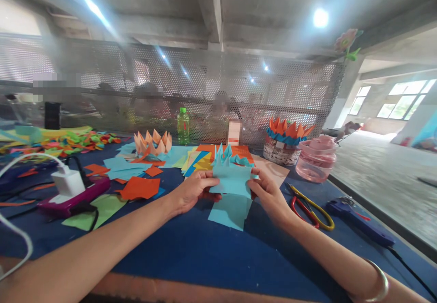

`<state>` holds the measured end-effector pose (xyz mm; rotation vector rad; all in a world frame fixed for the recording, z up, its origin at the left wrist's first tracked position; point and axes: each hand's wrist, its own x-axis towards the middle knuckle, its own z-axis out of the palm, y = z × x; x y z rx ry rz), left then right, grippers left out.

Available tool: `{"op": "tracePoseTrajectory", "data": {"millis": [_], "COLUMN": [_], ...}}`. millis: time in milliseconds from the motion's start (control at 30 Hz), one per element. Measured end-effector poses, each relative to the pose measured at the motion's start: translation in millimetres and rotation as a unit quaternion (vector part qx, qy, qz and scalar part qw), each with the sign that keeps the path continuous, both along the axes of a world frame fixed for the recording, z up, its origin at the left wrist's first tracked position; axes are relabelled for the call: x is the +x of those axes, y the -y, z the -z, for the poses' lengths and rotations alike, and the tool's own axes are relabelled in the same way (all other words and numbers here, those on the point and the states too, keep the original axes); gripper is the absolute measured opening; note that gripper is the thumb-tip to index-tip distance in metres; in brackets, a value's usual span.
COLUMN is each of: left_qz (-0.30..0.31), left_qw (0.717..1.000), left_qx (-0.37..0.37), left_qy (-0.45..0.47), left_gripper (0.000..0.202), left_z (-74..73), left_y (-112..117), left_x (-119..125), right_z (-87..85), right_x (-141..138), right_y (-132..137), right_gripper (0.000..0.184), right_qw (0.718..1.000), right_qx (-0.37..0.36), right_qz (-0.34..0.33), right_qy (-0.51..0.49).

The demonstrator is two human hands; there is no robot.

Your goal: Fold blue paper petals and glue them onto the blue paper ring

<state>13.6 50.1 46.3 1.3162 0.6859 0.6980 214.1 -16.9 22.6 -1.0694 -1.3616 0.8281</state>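
A metal bangle (381,279) is circling the right wrist. The left hand (196,189) and right hand (268,196) are pinching a light-blue paper piece (232,180) by opposite side edges, thumbs closing nearly onto fingers; it is hovering over the blue tabletop (191,260). A light-blue sheet (228,215) is lying nearer, partly beneath it. Red-and-yellow-handled scissors (329,224) and a blue glue gun (362,223) are resting rightward, while a purple power strip (73,200) is lying leftward. Farther off, a pointed light-blue paper ring (223,156) is standing just behind the held piece, a peach one (153,146) is sitting to its left, and a green bottle (183,128) is standing beyond.
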Motion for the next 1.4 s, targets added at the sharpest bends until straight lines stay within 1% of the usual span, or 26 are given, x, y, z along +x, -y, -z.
{"op": "tracePoseTrajectory", "data": {"millis": [100,167,233,300,367,467,533,600,700,767,867,933,1000,1033,1133,1233,1267,1400], "left_qz": [-0.027,-0.045,-0.051,-0.049,-0.043,-0.008,0.029,0.051,0.044,0.035,0.06,0.071,0.052,0.039,0.019,0.001,-0.007,-0.025], "left_qw": [0.999,0.996,0.994,0.994,0.994,0.996,0.996,0.996,0.997,0.997,0.995,0.994,0.997,0.998,0.999,1.0,0.999,0.999], "left_qx": [-0.045,-0.074,-0.09,-0.095,-0.097,-0.093,-0.081,-0.071,-0.068,-0.058,-0.016,0.012,0.025,0.026,0.016,-0.001,-0.006,-0.016], "left_qy": [0.014,0.02,0.024,0.021,0.013,-0.001,-0.003,-0.005,-0.004,0.028,0.083,0.077,0.055,0.045,0.029,0.029,0.031,0.036], "left_gripper": [0.004,0.007,0.01,0.01,0.01,0.008,0.008,0.01,0.018,0.026,0.036,0.041,0.047,0.047,0.037,0.034,0.034,0.032], "left_z": [-2.2,-3.4,-3.7,-3.2,-2.4,-1.3,-0.4,0.6,1.3,0.5,-1.1,-0.7,1.7,3.5,8.7,10.5,10.3,8.2], "left_y": [-1,-2,-2,-2,-2,1,3,5,7,9,10,11,12,11,10,9,9,9], "left_x": [0,0,0,1,1,1,1,0,1,1,2,2,3,4,6,7,8,8], "right_z": [-0.3,-0.5,-0.6,-0.8,-0.7,0.5,1.7,2.4,2.1,1.2,-0.4,-1.4,-2.2,-2.4,-2.5,-1.9,-1.8,-1.5], "right_x": [1,3,3,2,2,1,1,2,3,3,2,0,-2,-3,-5,-5,-6,-6], "right_y": [1,2,3,3,3,0,-2,-2,-1,-1,1,2,3,4,7,8,8,6], "right_gripper": [0.039,0.042,0.038,0.028,0.023,0.019,0.022,0.025,0.027,0.028,0.027,0.026,0.026,0.026,0.025,0.025,0.027,0.045], "right_qw": [0.999,0.997,0.992,0.985,0.982,0.985,0.987,0.989,0.991,0.991,0.991,0.992,0.992,0.991,0.989,0.987,0.988,0.994], "right_qx": [0.048,0.077,0.097,0.105,0.105,0.107,0.103,0.088,0.07,0.074,0.075,0.069,0.069,0.071,0.076,0.076,0.074,0.052], "right_qz": [0.016,0.003,-0.003,0.002,0.008,0.024,0.038,0.048,0.07,0.083,0.088,0.089,0.09,0.09,0.095,0.104,0.104,0.079], "right_qy": [-0.015,0.013,0.079,0.138,0.156,0.136,0.12,0.107,0.089,0.076,0.063,0.06,0.06,0.062,0.079,0.095,0.091,0.053]}}
